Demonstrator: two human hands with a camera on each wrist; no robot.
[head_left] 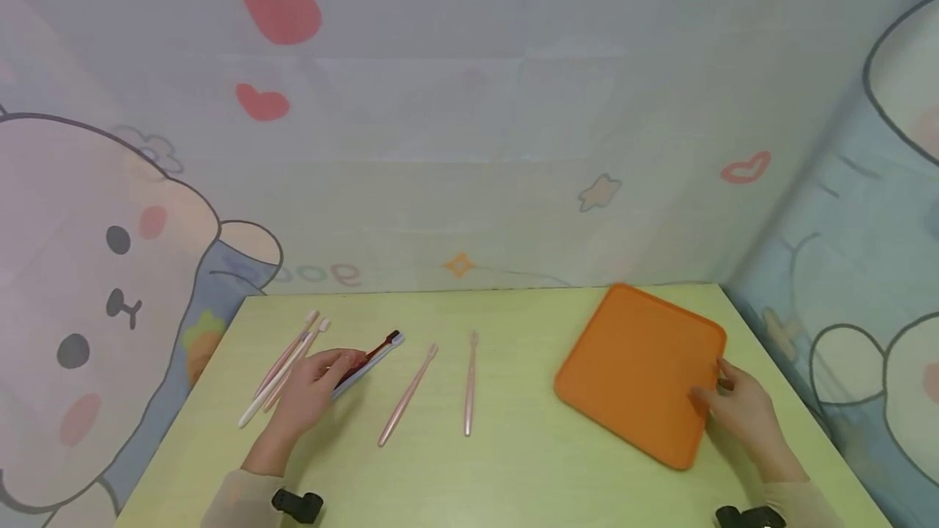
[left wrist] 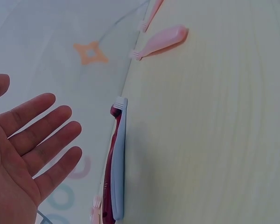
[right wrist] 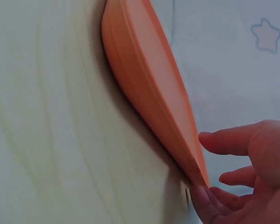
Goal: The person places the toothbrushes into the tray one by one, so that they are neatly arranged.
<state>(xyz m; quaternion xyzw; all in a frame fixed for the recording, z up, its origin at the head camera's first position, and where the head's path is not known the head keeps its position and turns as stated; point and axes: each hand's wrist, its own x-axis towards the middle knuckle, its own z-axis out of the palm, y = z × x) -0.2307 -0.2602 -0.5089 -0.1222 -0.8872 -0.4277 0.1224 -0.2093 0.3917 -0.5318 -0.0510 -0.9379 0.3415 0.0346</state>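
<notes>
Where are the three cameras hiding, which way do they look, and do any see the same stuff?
Head: on the person's head, looking forward and down at the table; the left hand, right hand and both sleeves show.
Left wrist: on that wrist, looking past the left hand at the dark red toothbrush and blue toothbrush; just that hand shows.
Right wrist: on that wrist, looking along the orange tray; just the right hand shows.
Shared: head and right wrist both see the orange tray.

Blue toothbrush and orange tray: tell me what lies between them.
The head view shows a first pink toothbrush, then a second pink toothbrush apart from it, then bare table up to the tray.
</notes>
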